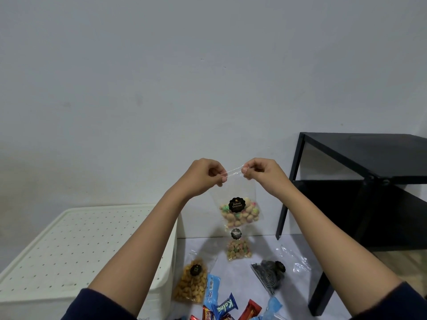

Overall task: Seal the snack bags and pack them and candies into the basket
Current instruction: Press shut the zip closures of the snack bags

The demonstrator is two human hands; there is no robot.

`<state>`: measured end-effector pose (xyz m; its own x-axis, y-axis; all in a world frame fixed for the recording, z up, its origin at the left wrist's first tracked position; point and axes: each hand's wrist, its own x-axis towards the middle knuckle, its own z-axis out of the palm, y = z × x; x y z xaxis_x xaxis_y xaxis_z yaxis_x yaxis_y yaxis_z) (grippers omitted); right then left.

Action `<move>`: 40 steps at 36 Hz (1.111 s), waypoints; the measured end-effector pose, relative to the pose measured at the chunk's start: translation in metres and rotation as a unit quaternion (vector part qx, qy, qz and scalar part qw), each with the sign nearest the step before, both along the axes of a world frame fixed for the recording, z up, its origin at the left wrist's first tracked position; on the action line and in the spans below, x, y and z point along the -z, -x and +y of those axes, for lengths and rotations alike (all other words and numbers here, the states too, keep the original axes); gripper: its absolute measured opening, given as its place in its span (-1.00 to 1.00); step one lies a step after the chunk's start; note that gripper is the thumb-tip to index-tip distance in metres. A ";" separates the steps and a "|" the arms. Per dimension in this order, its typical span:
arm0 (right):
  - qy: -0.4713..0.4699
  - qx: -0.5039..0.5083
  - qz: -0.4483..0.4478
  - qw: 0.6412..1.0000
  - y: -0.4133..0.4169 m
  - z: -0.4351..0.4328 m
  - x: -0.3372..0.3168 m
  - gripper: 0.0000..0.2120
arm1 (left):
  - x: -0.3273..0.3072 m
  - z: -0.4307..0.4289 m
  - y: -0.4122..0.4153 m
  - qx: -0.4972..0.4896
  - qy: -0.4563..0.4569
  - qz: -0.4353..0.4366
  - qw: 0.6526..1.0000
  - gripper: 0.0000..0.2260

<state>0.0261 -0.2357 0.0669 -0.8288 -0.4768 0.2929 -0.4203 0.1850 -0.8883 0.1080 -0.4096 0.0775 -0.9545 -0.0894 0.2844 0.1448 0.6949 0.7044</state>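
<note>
We hold the clear snack bag (pixel 239 207) up in the air, our left hand (pixel 204 175) and right hand (pixel 262 172) each pinching a top corner (its biscuits sag at the bottom). Below it, more bags and wrapped candies (pixel 225 307) lie on the floor beside the white basket (pixel 76 245).

Clear glossy plastic snack bag (pixel 238 199), matt black table (pixel 360 155), perforated white plastic box (pixel 76 245)

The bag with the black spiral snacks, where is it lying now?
In the head view the bag of black spiral snacks lies on the floor, lower right of centre, beside the black table and right of the candy bars.
</note>
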 end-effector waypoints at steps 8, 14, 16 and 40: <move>0.026 0.017 -0.012 0.999 0.002 -0.001 0.001 -0.89 | 0.006 0.005 0.005 -0.034 -0.054 0.046 0.997 -0.98; 0.041 0.038 -0.012 0.998 0.005 0.007 -0.001 -0.89 | 0.006 -0.003 0.007 -0.021 -0.076 0.038 0.996 -0.90; 0.046 0.039 -0.020 0.998 0.006 0.012 -0.003 -0.90 | 0.007 -0.004 0.008 -0.024 -0.087 0.040 0.995 -0.95; -0.054 0.181 -0.134 0.973 -0.011 -0.011 0.024 -0.60 | 0.042 0.018 0.008 -0.089 -0.167 0.008 0.982 -0.92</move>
<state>0.0369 -0.2465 0.0430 -0.9878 -0.1555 0.0078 -0.0664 0.3754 -0.9245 0.0997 -0.3916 0.0358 -0.9111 -0.3449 0.2256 0.0551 0.4406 0.8960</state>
